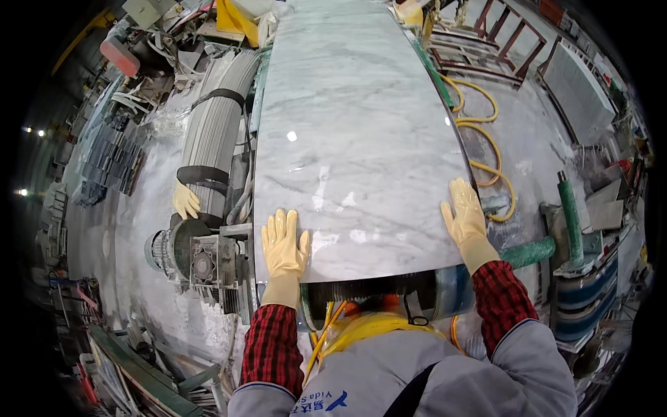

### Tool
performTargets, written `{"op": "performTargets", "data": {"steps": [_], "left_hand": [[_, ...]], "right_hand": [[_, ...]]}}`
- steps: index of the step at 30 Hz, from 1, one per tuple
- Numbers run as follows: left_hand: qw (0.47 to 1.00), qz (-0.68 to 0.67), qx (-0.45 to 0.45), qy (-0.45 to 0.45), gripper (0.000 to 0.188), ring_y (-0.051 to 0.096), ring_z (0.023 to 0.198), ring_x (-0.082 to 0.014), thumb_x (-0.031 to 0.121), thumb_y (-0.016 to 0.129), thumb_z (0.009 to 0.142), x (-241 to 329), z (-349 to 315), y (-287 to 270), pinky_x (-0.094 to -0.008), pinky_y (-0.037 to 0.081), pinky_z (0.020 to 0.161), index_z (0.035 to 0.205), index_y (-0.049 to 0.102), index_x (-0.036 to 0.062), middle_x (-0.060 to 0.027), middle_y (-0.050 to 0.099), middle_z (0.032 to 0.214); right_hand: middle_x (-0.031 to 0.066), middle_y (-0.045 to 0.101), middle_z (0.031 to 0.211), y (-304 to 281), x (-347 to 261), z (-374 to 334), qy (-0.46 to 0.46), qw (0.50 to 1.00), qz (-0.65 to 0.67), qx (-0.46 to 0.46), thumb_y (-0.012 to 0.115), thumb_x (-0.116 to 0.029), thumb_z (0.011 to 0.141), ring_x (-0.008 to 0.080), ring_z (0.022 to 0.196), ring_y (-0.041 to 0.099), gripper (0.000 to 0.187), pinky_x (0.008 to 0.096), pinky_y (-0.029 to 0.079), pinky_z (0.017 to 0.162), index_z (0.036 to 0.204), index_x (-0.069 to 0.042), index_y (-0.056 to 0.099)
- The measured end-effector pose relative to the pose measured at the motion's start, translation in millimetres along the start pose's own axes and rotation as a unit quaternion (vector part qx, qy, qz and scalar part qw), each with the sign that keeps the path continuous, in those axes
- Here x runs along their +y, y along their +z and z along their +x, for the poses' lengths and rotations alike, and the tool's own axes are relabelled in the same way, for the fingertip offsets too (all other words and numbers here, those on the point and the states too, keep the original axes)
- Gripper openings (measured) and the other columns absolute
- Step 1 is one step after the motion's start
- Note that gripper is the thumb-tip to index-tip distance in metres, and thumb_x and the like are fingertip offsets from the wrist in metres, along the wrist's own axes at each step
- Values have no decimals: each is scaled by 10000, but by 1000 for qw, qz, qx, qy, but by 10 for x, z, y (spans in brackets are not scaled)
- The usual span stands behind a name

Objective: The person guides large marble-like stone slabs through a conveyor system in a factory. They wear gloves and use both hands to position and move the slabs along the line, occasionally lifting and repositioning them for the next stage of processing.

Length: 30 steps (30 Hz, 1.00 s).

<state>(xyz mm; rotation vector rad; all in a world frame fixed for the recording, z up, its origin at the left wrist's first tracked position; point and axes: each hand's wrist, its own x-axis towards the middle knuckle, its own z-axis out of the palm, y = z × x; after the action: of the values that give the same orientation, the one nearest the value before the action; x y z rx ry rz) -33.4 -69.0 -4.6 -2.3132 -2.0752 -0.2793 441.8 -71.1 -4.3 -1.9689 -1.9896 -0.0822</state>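
Observation:
A long, pale marble slab (354, 139) with grey veins and a wet shine stretches away in front of me. My left hand (283, 247), in a cream rubber glove, lies flat near the slab's near left corner, fingers stretched forward and thumb apart. On the right edge, slightly farther along, rests my right hand (464, 215) in a matching glove. Its fingers are extended together with the thumb spread; whether they curl over the edge I cannot tell. Neither hand grasps anything. Beneath the slab's near end, a dark roller or belt end (375, 288) partly shows.
Left of the slab are a ribbed grey bundle (226, 104), a loose cream glove (185, 201) and a gearbox motor (203, 264). A yellow hose (497, 153) loops along the right side, near a green post (571, 215). A metal rack (486, 35) stands far right.

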Motion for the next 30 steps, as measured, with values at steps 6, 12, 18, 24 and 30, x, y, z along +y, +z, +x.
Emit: {"op": "performTargets", "data": {"steps": [6, 12, 18, 24, 30], "left_hand": [[999, 9, -34, 11, 690, 318, 1606, -442, 445, 560, 1086, -38, 79, -34, -545, 196, 1339, 1683, 410, 135, -214, 364, 1746], [999, -28, -26, 7, 687, 325, 1599, -442, 481, 520, 1093, 439, 842, 203, -535, 219, 1329, 1672, 420, 125, -237, 367, 1734], [971, -124, -10, 202, 614, 402, 1540, -459, 417, 601, 1065, 1673, 835, 231, -546, 268, 1309, 1598, 511, 125, -229, 455, 1662], [935, -174, -46, 307, 584, 463, 1487, -471, 366, 652, 1028, 1537, 96, -60, -552, 317, 1283, 1537, 552, 99, -225, 521, 1600], [973, -54, -45, 221, 537, 465, 1486, -461, 332, 649, 1025, 500, -110, -367, -555, 312, 1284, 1501, 580, 95, -224, 546, 1567]], "right_hand": [[219, 531, 1627, 28, 11, -67, 1, 1000, 11, 28, 688, -315, 1033, 407, 1520, 467, 621, 483, 353, 1294, 1566, -32, 541], [217, 497, 1658, -96, -71, -56, 31, 999, 20, -27, 644, -352, 1053, 394, 1555, 430, 629, 473, 316, 1313, 1583, -36, 521], [217, 505, 1652, -76, -31, -113, 22, 1000, 16, -15, 663, -337, 1044, 392, 1555, 434, 628, 476, 317, 1311, 1576, -34, 526], [223, 523, 1632, -65, -38, -130, 26, 999, 43, 6, 681, -334, 1033, 403, 1535, 454, 634, 485, 340, 1299, 1573, -39, 527], [236, 538, 1613, -81, -45, -150, 16, 998, 53, 26, 688, -302, 1031, 416, 1523, 465, 615, 491, 347, 1294, 1560, -29, 538]]}}
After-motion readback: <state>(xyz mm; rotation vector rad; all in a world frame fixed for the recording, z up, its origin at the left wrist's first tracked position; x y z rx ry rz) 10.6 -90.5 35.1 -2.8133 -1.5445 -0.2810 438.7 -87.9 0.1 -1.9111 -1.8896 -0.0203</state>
